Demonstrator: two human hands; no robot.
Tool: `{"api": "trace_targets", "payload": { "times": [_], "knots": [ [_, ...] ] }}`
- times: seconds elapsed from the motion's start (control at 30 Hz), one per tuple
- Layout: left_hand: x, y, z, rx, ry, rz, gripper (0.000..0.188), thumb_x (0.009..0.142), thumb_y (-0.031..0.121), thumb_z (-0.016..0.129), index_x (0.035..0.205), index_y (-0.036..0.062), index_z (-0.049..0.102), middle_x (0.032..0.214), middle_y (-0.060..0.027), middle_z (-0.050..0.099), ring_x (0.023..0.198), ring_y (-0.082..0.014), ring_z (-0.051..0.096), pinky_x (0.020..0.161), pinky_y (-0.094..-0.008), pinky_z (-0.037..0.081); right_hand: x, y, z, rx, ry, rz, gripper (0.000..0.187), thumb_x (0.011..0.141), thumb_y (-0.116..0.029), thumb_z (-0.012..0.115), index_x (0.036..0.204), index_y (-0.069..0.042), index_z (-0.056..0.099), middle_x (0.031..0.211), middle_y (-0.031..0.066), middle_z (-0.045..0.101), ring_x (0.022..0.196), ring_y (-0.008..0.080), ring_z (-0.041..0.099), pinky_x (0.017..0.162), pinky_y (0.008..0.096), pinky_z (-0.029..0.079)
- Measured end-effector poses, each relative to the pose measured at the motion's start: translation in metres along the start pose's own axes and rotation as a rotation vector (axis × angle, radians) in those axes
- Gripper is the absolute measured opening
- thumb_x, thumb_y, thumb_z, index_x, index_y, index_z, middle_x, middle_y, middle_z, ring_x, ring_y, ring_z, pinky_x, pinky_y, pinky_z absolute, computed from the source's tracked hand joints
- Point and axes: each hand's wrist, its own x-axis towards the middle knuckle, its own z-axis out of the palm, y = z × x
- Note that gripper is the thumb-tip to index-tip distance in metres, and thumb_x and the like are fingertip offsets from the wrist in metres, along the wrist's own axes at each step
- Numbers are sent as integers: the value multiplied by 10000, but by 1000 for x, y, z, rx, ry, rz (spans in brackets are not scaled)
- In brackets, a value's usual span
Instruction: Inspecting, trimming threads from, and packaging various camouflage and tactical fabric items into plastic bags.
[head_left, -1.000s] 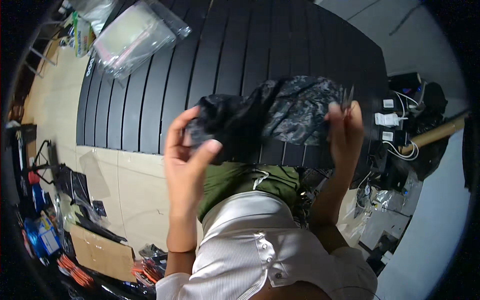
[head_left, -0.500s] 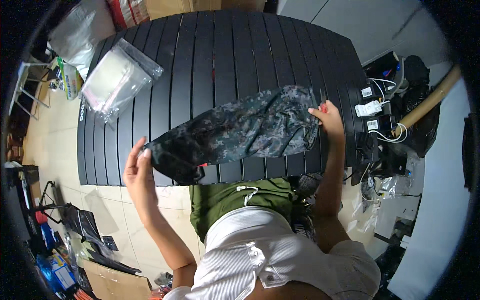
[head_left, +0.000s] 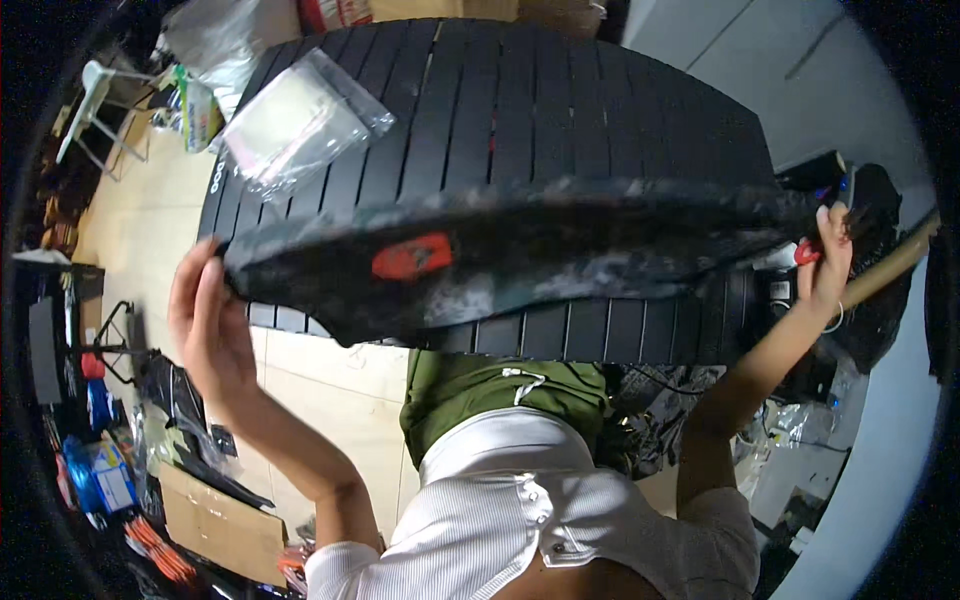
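The dark camouflage garment hangs stretched above the slatted black bench. We pinch its ends with our left hand and right hand, well apart, so it spreads taut and flat.

A garment stretches across above the slatted table, a plastic bag behind it (far left).

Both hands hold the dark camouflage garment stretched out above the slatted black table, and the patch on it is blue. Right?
Not quite. In the head view the left hand and right hand do stretch the camouflage garment over the slatted table, but its patch is red-orange.
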Motion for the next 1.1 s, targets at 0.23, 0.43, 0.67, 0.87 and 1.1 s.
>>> {"api": "trace_targets", "payload": {
  "times": [0.23,0.43,0.67,0.87,1.1],
  "knots": [
    [-39,6,-25,-168,185,192,361,819,131,596,1112,-35,466,942,-154,590,752,-196,604,645,-311,525,-36,-2,-54,475,88,-162,404,835,-97,551,1213,28,481,1170,151,538,1089,307,492,987,371,320],
    [-29,-17,-31,457,99,367,193,802,-18,535,986,-65,571,952,-139,581,673,-109,556,542,-176,437,-36,18,-78,-95,108,-321,403,843,-37,541,1220,72,449,1195,107,533,1107,165,468,988,299,310],
    [-19,-82,22,-255,-256,-433,429,760,-73,597,1179,-62,503,949,-97,627,839,-119,603,757,-222,483,-48,62,-4,4,32,350,262,825,-38,594,722,-144,378,665,-51,330,511,43,320,474,186,300],
    [-26,-70,31,-322,-347,-472,523,745,-91,595,1244,-42,446,1048,-128,609,927,-148,596,807,-239,477,-43,59,-24,25,38,336,249,820,-50,601,724,-184,414,655,-89,350,536,2,341,514,175,292],
    [-29,-70,40,-407,-365,-472,608,746,-108,593,1306,-10,378,1084,-141,598,923,-142,597,802,-230,479,-49,72,-22,8,93,378,176,809,-67,622,841,-180,491,696,-98,428,558,3,371,555,172,330]
  ]
}}
